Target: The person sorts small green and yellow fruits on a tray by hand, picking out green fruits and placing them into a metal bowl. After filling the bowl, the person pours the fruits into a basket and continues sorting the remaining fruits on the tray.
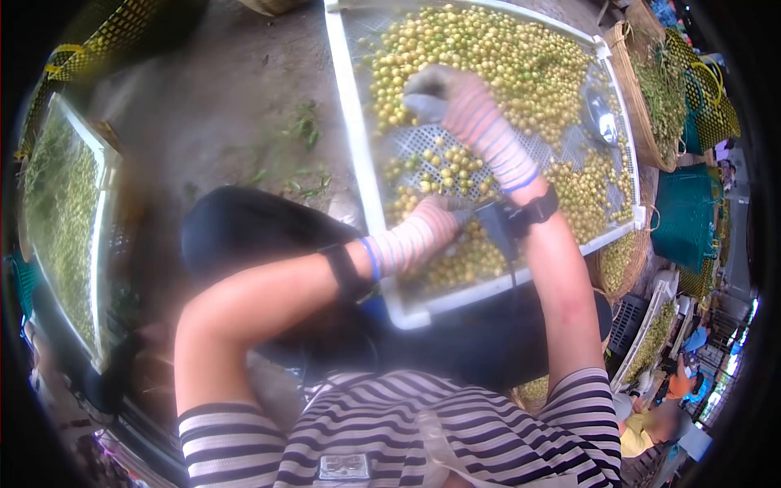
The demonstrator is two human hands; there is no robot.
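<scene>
Yellow and green fruit [450,172] sits in a small, loose bunch between my two hands, on the net [541,149] of the white tray [356,138]. The bunch is round bits, so it has no long side to line up with. My right hand [435,93] is on the far side of it, with the big pile [488,49] just past and around my fingers. My left hand [431,224] is on the near side, low by the tray's left edge, with fruit close all around. Both hands look about as near to the bunch. My right fingers are bent, but I can't tell if they hold any fruit. My left fingers are blurry, so I can't tell if they are open or closed.
</scene>
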